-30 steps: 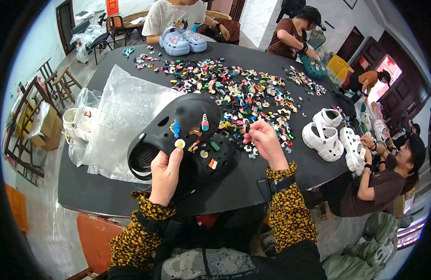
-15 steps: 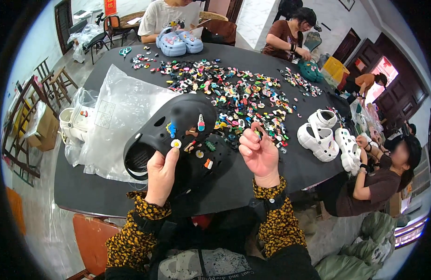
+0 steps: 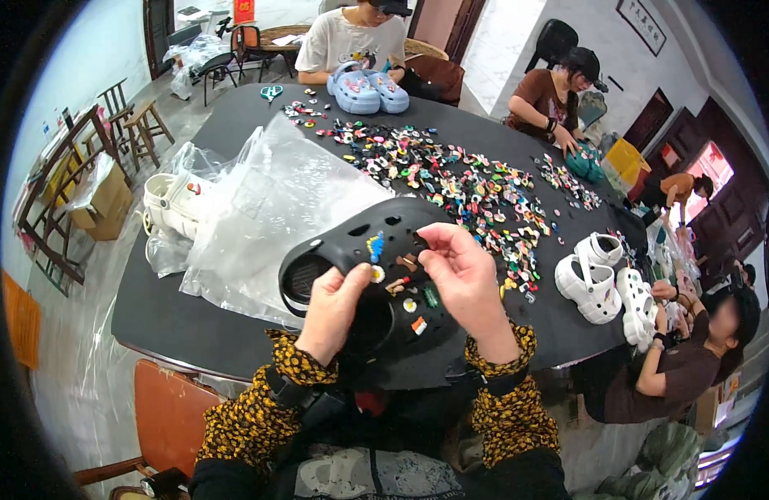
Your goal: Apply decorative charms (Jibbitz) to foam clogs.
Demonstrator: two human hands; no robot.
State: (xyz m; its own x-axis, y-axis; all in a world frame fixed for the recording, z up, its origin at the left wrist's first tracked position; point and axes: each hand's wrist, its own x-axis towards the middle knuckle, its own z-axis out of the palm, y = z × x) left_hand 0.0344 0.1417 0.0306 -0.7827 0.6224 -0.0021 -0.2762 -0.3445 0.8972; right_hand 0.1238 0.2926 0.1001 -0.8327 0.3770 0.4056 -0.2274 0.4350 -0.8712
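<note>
1. Right in front of us, our left hand (image 3: 333,310) grips the near side of a black perforated foam clog (image 3: 364,250), thumb on top and fingers curled under its edge; the clog is held tilted just above the near rim of the dark oval table (image 3: 164,308).
2. Our right hand (image 3: 464,279) rests on the clog's upper, fingertips pinched together on a small charm; we cannot tell its shape or colour.
3. Already seated in the clog's holes we see several small decorative charms (image 3: 375,247), among them a blue-and-yellow one, a round yellow one and a green one.
4. A second black clog (image 3: 401,321) lies beneath the first, partly hidden by our hands, with an orange-and-white charm on its toe.
5. Left of the clog lies a crumpled clear plastic bag (image 3: 276,200), flat on the table; we cannot tell if anything is in it.
6. Another clear bag at the table's left edge holds a pair of white foam clogs (image 3: 169,200).
7. Beyond our hands, a loose scatter of multicoloured small charms (image 3: 459,179) covers the middle of the table.
8. To the right stand chunky white platform clogs (image 3: 591,275), near another person's arm.
9. At the far end, a person in a white shirt has a pair of light blue clogs (image 3: 368,90) before them.
</note>
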